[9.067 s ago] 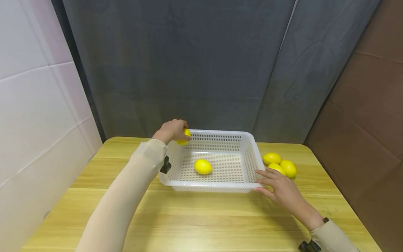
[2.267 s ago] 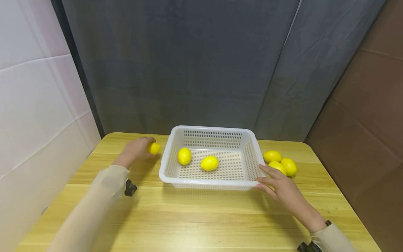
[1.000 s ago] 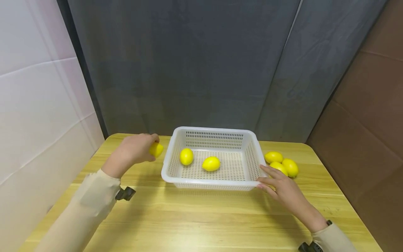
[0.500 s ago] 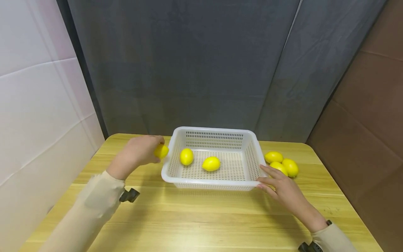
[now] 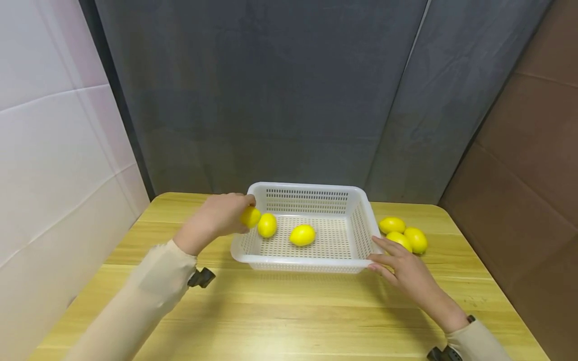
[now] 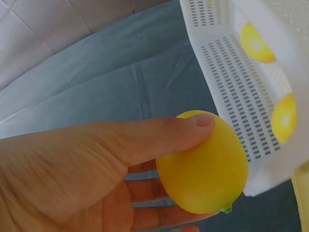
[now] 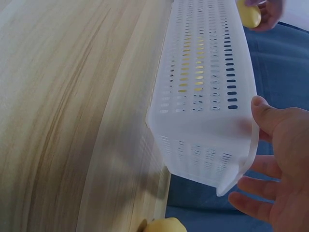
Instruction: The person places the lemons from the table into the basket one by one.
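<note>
A lemon [image 6: 205, 169] with a green tip is held in my left hand [image 5: 217, 220], the thumb on one side and the fingers behind it. That hand is at the left rim of a white perforated plastic basket [image 5: 298, 265], the lemon just over the rim. On the basket floor lie two more lemons, one lemon [image 5: 267, 225] to the left and another lemon [image 5: 302, 235] near the middle. My right hand [image 5: 404, 265] touches the basket's front right corner with loosely spread fingers; in the right wrist view its thumb rests on the rim.
Three lemons [image 5: 415, 240] sit grouped on the wooden table [image 5: 289, 311], right of the basket and beyond the right hand. A dark grey curtain [image 5: 271, 100] stands behind the table. Pale [image 5: 58, 150] and brown panels [image 5: 524, 200] flank it.
Earlier, a lemon went from my left hand into the basket. My left hand then gripped another on the table at left, lifted it and moved right to the basket's rim. The right hand stays put.
</note>
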The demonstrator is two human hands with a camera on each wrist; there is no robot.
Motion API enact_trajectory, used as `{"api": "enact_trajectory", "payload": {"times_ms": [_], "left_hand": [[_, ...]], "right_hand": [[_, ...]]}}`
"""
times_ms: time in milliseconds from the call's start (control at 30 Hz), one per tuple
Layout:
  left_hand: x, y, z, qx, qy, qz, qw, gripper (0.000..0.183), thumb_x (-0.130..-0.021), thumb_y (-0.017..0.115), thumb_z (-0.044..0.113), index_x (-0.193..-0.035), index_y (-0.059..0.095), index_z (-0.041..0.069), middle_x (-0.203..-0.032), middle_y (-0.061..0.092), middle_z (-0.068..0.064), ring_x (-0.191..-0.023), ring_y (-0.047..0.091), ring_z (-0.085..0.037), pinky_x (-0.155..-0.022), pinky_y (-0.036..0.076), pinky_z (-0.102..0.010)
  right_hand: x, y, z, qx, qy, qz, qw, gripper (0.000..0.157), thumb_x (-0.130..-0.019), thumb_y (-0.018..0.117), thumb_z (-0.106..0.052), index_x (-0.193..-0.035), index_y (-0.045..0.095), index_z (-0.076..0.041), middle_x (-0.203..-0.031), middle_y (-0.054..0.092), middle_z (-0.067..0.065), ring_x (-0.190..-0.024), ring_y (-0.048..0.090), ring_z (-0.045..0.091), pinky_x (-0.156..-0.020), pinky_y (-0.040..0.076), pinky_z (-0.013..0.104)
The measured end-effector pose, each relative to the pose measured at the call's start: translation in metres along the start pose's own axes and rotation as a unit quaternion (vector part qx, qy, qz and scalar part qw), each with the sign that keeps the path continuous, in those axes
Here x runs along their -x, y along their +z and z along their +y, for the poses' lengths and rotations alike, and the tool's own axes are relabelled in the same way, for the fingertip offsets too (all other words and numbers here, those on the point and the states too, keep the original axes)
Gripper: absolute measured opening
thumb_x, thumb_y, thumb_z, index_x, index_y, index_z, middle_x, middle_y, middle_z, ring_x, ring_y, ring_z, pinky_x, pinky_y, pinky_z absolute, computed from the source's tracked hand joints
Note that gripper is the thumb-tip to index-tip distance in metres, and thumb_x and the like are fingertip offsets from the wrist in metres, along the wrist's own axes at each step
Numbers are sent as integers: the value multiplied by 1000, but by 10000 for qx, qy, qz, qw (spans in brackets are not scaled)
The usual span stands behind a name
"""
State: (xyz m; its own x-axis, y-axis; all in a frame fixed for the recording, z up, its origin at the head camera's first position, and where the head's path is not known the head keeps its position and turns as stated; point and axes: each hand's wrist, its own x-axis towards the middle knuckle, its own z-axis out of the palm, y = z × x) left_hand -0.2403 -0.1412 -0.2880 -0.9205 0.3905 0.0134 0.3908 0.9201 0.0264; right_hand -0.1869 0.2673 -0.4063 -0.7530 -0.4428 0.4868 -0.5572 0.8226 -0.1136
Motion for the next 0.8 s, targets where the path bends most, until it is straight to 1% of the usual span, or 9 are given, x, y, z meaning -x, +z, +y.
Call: {"api": "enact_trajectory", "payload": {"times_ms": [167,333,467,633,800], "left_hand": [[-10,-4,12,-87,55,-2,9999,54,-75,87,26,-121,64,11,-108,72,-7,-86,64,-23,-76,57,-41],[-21,-12,24,-154,91,-55,9998,55,-76,86,29,-124,64,14,-109,72,-5,-88,63,-23,-73,55,-40],[-30,-16,31,-157,154,-87,9997,57,-76,86,30,-126,63,14,-113,71,-5,-92,63,-23,-77,56,-40],[-43,-21,36,-104,186,-84,9997,57,-78,85,31,-128,63,14,-116,71,-6,-94,64,-24,-81,56,-41],[-57,-21,35,-35,164,-90,9998,57,-79,83,35,-128,63,14,-117,71,-6,-96,64,-24,-84,56,-42]], "right_hand": [[0,0,0,33,-19,26,10000,26,-79,80,-24,-103,79,-16,-138,61,15,-125,60,37,-92,55,55],[1,1,1,35,-20,49,10000,25,-79,80,-24,-103,79,-16,-138,61,15,-125,60,37,-93,55,55],[0,2,1,33,-32,72,10000,25,-79,80,-24,-103,79,-16,-138,61,15,-124,60,37,-93,54,55],[0,2,1,17,-55,89,9999,25,-79,80,-24,-103,79,-16,-138,61,15,-124,60,37,-94,54,55],[0,2,1,-8,-39,69,10000,25,-79,80,-24,-103,79,-16,-138,61,16,-125,60,37,-95,53,56]]}}
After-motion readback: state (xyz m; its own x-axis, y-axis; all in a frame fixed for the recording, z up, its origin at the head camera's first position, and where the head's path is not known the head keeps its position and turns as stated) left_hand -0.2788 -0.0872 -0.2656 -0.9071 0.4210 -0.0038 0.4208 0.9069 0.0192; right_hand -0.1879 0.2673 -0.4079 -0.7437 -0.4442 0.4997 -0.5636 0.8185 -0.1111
